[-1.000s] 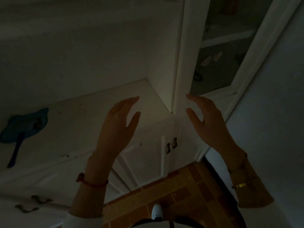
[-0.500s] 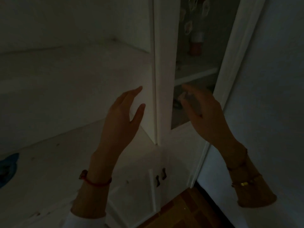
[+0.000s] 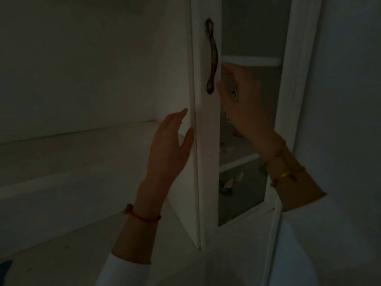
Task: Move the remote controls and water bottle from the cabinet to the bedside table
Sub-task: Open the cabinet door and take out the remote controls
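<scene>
The right hand (image 3: pixel 245 104) has loosely curled, empty fingers beside the dark curved metal handle (image 3: pixel 212 56) of the white glass-fronted cabinet door (image 3: pixel 206 141); the left hand (image 3: pixel 171 145) hovers spread, empty; door seemingly unopened; remotes and bottle unseen; nothing moved yet.

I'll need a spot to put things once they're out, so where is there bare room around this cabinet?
The white counter left of the cabinet door is bare from the back wall to the left hand. Behind the glass it is crowded: small objects sit on the shelves near the right hand. The room is too dim to tell what they are.
</scene>
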The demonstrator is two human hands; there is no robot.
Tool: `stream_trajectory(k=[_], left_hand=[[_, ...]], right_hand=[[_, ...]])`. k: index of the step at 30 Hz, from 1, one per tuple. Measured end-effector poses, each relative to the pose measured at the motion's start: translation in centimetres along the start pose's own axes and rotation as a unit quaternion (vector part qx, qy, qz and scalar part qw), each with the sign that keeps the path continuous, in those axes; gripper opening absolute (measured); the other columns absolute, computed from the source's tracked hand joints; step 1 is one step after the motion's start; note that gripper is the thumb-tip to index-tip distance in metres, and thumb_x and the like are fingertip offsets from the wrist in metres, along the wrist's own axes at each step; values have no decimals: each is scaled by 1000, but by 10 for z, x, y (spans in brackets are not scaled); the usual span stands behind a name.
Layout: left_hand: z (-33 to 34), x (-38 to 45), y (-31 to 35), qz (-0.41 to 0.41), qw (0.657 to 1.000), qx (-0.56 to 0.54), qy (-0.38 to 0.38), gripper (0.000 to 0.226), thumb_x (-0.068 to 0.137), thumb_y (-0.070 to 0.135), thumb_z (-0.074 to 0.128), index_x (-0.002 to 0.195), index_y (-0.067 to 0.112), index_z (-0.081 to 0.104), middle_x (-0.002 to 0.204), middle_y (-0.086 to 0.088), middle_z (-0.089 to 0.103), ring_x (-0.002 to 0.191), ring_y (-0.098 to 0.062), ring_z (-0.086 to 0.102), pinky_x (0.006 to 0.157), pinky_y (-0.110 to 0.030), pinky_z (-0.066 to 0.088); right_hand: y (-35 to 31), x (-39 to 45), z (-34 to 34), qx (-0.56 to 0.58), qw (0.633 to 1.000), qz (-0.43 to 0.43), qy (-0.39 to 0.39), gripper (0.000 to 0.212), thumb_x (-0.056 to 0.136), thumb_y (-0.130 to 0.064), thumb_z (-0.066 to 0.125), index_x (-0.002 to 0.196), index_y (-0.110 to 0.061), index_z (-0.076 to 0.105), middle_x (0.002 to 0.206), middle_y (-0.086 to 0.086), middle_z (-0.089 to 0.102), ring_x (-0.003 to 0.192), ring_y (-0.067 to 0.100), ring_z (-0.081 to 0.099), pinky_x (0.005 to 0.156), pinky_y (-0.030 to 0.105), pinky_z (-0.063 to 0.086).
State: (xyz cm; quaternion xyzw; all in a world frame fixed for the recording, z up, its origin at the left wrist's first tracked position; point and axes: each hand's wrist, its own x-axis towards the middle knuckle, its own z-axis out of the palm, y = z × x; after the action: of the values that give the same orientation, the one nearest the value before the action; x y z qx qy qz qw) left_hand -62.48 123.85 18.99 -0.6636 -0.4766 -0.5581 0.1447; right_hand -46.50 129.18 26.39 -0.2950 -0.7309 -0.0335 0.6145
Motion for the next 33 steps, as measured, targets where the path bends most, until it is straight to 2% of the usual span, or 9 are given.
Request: stream_trajectory(k=[3,6,9,13,22,26,29,31,33], left_hand=[[8,5,-2,1,1000,8,-4,45,94,20,55,137,7,48,130,-9,57,115,-22,55,102,-36,45],[15,6,-3,1,1000,9,-17,45,96,22,54,139,10,46,133,-6,53,118,-18,52,104,-23,39],[19,7,-3,2,1000,6,-21,45,95,21,54,138,10,47,133,-6,53,119,-17,51,102,-15,33],[23,7,-4,9,1000,5,-27,45,95,26,50,137,10,48,133,-5,53,118,-17,52,101,-13,34],[33,1,-3,-1,999,-3,-41,48,95,24,52,141,10,43,139,-5,47,125,-17,45,107,-19,31],[35,-1,-1,-14,999,-4,-36,50,95,23,54,142,11,42,140,-4,47,126,-17,42,109,-21,29],[35,-2,-2,-9,999,-1,-50,50,94,22,55,142,14,42,139,-3,50,127,-21,42,107,-21,29],[35,-5,1,12,999,0,-50,51,93,29,55,141,18,42,136,3,52,125,-21,43,104,-18,26],[35,-8,10,33,998,-34,-48,53,92,37,54,141,22,42,127,11,53,121,-12,43,104,-15,27]], right_hand=[[-1,11,11,10,1000,7,11,42,94,-30,47,129,-9,50,120,8,57,108,22,55,97,42,47],[-2,18,20,37,999,22,33,40,92,-26,52,127,-8,49,116,7,57,104,21,55,94,40,49],[-5,27,23,91,993,71,26,38,91,-22,56,127,-7,50,113,7,60,98,16,59,88,30,51],[-9,34,24,148,983,109,23,28,89,-14,59,116,-8,56,89,-14,55,76,-3,54,70,8,47],[-10,36,26,171,975,137,31,29,85,-13,63,112,-8,54,86,-11,58,77,3,58,78,27,55],[-11,37,27,172,974,144,38,26,85,-13,64,109,-8,54,84,-11,57,75,2,57,75,24,54],[-11,37,19,189,969,149,55,20,85,-15,64,101,-15,52,83,-7,59,74,11,61,72,30,55],[-9,31,0,173,972,140,69,21,85,-19,65,101,-17,51,84,-8,59,75,9,62,71,24,55],[-8,22,-25,148,978,117,86,26,84,-20,68,104,-13,53,85,-10,60,78,6,63,72,18,53]])
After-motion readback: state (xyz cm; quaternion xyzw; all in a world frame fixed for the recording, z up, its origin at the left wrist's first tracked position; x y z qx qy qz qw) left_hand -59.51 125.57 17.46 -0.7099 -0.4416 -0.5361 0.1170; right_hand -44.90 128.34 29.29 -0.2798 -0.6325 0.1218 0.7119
